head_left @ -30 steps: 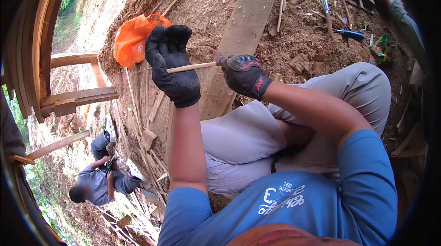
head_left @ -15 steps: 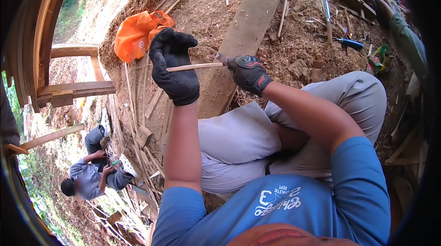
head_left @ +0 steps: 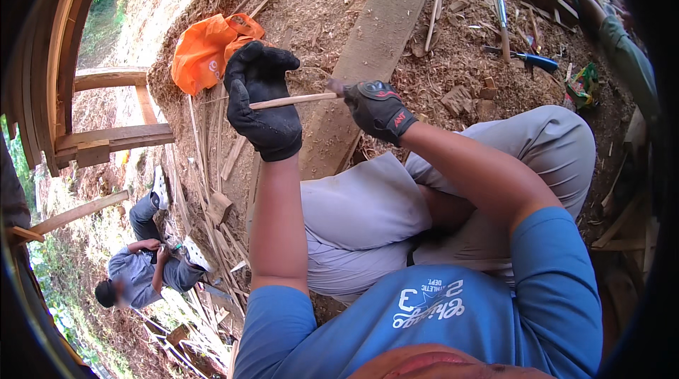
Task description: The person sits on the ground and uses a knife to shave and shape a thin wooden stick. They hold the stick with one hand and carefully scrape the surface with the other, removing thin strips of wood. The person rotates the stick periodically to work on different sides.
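light: soft even daylight; shadows: faint | focus: sharp centre; edges: fisheye bending, black vignette

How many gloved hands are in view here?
2. The left hand grips a thin wooden stick above the knees; the right hand holds a tool at the stick's other end. The co-worker's hands look bare.

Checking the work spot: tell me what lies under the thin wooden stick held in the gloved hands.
Under the thin wooden stick lies a long flat plank on sawdust-covered ground. The left hand and right hand cover both stick ends and the ground beneath them.
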`<action>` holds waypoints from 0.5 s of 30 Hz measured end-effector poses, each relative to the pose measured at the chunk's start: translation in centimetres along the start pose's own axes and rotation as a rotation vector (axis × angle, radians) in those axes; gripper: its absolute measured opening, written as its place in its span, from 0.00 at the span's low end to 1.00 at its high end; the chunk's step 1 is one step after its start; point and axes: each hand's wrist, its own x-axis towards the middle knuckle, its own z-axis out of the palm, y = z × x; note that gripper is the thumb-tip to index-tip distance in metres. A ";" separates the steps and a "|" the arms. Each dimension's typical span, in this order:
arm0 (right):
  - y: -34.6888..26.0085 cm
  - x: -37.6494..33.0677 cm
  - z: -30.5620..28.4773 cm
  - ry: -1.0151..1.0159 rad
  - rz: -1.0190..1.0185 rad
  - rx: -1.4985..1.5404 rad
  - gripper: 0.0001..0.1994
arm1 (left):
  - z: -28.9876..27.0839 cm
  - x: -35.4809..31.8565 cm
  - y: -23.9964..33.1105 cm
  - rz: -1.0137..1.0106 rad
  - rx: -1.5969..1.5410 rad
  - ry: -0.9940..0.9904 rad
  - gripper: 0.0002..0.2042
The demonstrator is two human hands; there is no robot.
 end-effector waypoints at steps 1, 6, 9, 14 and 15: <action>0.3 -0.6 0.0 -0.039 0.040 0.064 0.20 | 0.2 -0.2 0.1 -0.011 -0.016 0.011 0.28; -5.5 -2.0 -0.9 0.195 -0.151 0.028 0.21 | -0.1 -0.7 0.1 -0.003 0.029 0.057 0.27; -1.9 -1.2 0.5 0.137 0.024 -0.005 0.23 | 0.4 -0.6 0.0 0.011 0.033 0.068 0.26; -4.6 -2.3 0.2 0.196 -0.136 0.005 0.25 | 0.1 -1.3 0.3 0.000 0.088 0.135 0.26; -1.5 -1.9 1.7 0.217 -0.072 0.021 0.25 | 0.9 -0.8 0.1 -0.001 0.088 0.139 0.26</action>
